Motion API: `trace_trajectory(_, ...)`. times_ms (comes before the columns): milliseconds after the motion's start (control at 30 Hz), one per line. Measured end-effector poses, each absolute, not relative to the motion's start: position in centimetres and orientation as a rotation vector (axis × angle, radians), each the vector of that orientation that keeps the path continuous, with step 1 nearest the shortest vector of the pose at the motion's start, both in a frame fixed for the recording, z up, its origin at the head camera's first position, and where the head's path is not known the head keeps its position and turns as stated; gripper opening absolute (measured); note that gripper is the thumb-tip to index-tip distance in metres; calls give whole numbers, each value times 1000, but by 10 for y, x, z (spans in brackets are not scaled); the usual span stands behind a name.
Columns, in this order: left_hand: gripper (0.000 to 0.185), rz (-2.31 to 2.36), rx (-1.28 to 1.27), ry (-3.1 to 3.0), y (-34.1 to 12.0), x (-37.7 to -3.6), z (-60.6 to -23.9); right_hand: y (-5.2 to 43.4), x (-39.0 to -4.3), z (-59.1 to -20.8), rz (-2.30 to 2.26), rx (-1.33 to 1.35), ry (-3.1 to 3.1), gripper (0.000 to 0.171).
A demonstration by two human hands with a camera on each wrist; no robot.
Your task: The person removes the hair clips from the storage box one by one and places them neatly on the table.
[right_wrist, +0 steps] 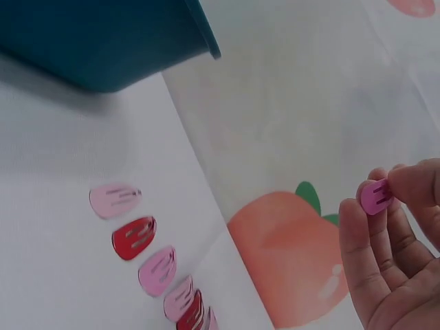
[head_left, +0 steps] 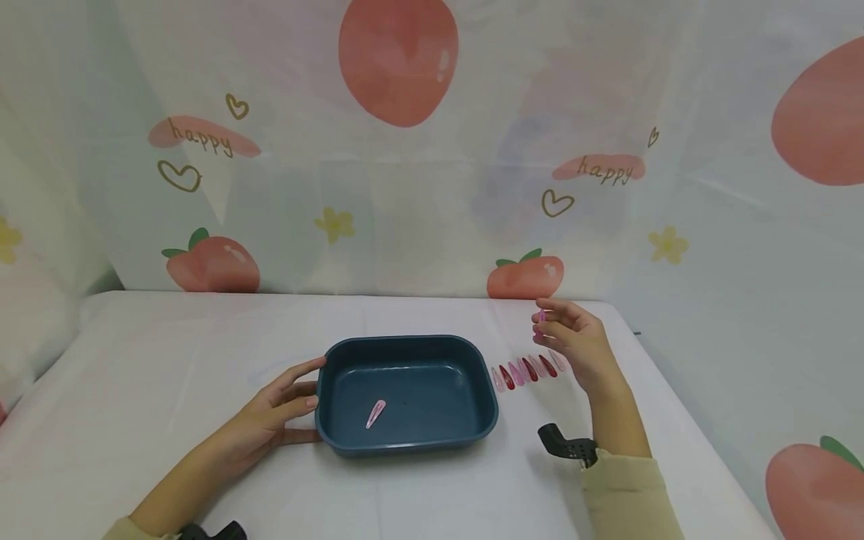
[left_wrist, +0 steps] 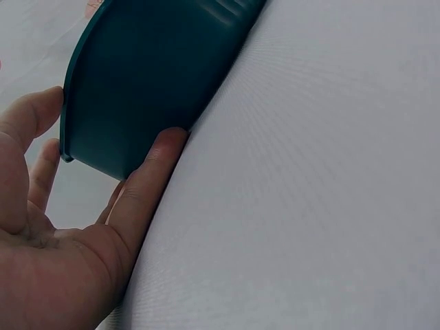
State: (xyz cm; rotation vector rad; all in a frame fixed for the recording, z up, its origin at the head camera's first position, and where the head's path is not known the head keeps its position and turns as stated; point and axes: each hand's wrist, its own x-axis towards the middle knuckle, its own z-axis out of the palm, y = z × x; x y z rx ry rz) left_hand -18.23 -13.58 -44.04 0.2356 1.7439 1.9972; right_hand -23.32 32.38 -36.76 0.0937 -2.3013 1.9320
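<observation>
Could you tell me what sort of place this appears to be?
Probably a staged tabletop set, not a lived-in room: a white-covered table backed by a draped peach-print cloth reading "happy", with only a teal tray and a row of hair clips laid out.

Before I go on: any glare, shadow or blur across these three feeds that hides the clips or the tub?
Head view: even, soft light, wide-angle bowing at the edges, pink clip in the blue tub clear. Left wrist view: tub wall sharp, left hand close and slightly soft. Right wrist view: clip row sharp, the clip in the right hand's fingers a little blurred.
</observation>
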Motion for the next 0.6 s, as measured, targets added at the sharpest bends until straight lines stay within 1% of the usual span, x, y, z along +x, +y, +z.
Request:
trace_trajectory(200,54,2000,245,1734,-136,-182,-441,335,-234,-373,1934,76,-2293,32)
trace_trajectory(300,54,1999,245,1735,-136,-183,-441,340,-236,-379,1910,28,-2333,34)
trace_trajectory(333,54,1999,244,1734,-136,-183,-441,346,-241,-387,1905,29,-2341,37)
trace_trajectory(433,55,1997,239,1733,-136,-183,-441,368,-260,-418,1828,-31,-2393,54)
trace_trajectory(533,55,1998,238,1732,-136,-182,-440,374,-262,-425,1754,-105,-2448,58)
trace_trajectory(600,55,1998,239,1732,-136,-181,-439,366,-252,-412,1699,-189,-2497,48)
